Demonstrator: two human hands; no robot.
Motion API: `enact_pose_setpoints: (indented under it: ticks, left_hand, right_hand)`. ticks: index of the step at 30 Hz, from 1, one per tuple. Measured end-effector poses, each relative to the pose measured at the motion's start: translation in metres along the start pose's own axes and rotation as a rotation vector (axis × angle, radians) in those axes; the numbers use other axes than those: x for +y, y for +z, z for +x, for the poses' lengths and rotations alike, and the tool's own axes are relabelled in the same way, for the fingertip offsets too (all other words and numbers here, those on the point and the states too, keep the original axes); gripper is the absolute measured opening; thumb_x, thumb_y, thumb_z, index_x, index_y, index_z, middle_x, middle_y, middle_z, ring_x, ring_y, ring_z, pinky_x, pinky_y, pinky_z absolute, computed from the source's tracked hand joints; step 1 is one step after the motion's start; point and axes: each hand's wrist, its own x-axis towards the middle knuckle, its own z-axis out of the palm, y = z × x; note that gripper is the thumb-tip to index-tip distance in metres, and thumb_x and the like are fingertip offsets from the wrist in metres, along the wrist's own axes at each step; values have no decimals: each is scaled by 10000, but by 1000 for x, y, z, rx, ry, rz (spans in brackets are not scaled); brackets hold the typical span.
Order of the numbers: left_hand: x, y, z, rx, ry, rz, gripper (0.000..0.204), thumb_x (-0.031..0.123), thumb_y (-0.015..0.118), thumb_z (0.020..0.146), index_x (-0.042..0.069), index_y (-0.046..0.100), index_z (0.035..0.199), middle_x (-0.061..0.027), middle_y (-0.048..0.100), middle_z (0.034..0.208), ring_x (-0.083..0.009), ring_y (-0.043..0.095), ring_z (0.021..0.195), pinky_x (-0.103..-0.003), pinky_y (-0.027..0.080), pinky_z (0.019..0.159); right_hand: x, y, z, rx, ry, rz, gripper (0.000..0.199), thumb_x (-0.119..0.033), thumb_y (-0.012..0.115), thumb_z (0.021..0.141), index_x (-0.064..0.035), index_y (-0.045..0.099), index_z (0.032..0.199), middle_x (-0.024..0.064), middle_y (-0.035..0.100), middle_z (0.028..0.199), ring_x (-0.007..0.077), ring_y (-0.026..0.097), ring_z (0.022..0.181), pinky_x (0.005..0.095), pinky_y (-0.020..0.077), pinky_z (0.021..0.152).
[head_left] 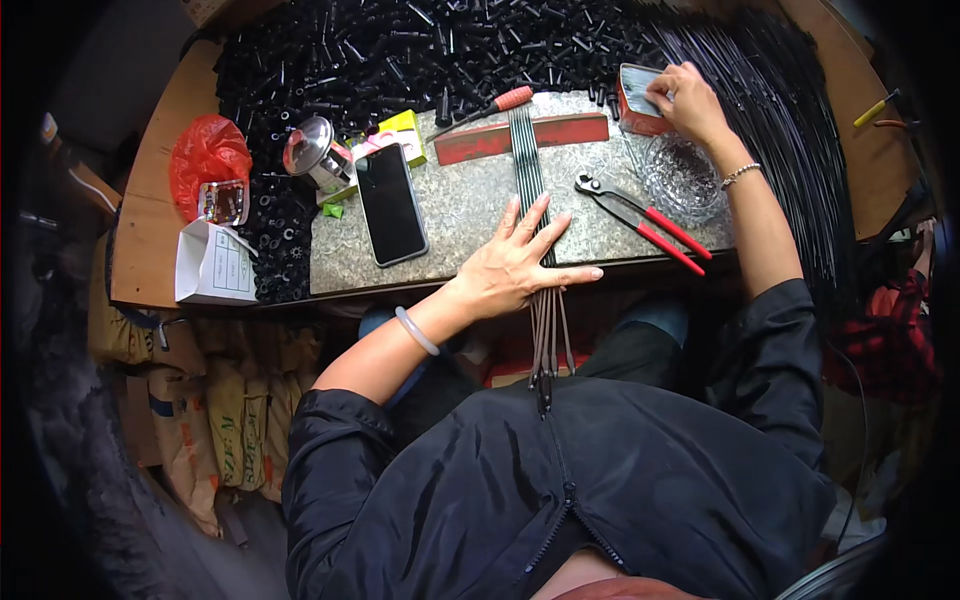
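My left hand (515, 262) lies flat with its fingers spread across a bundle of thin dark cables or rods (525, 155). The bundle runs over a red bar (572, 130) on a speckled grey slab (465, 225), and its near ends hang past the table edge toward my jacket. At the upper right my right hand (690, 105) has its fingertips pinched together over a small red box (643, 122) with a pale blue top or lining. What the fingertips hold, if anything, is hidden. Red-handled cutters (645, 222) rest on the slab between my hands.
A clear glass dish (683, 185) stands below my right wrist. A phone (391, 205), a metal-lidded jar (318, 155) and a red-handled screwdriver (513, 98) lie around the slab. Black fittings (400, 50) are heaped behind; long black cables (785, 130) cover the right side.
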Motion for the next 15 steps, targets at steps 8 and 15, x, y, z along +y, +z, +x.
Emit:
enact_pose_setpoints:
  ticks: [8, 15]
  left_hand:
    - [-4, 2, 3, 42, 33, 28, 513, 346, 490, 866, 508, 301, 1315, -187, 349, 1351, -455, 286, 1262, -618, 253, 992]
    - [-3, 2, 5, 29, 29, 23, 518, 357, 498, 859, 512, 303, 1312, -184, 330, 1372, -446, 281, 1272, -613, 250, 997]
  right_hand:
    - [-36, -1, 12, 229, -206, 316, 151, -168, 603, 838, -42, 628, 918, 90, 621, 830, 225, 608, 760, 295, 481, 681]
    - [-74, 61, 22, -109, -105, 480, 169, -188, 632, 817, -46, 670, 902, 91, 632, 828, 208, 611, 760, 294, 476, 698]
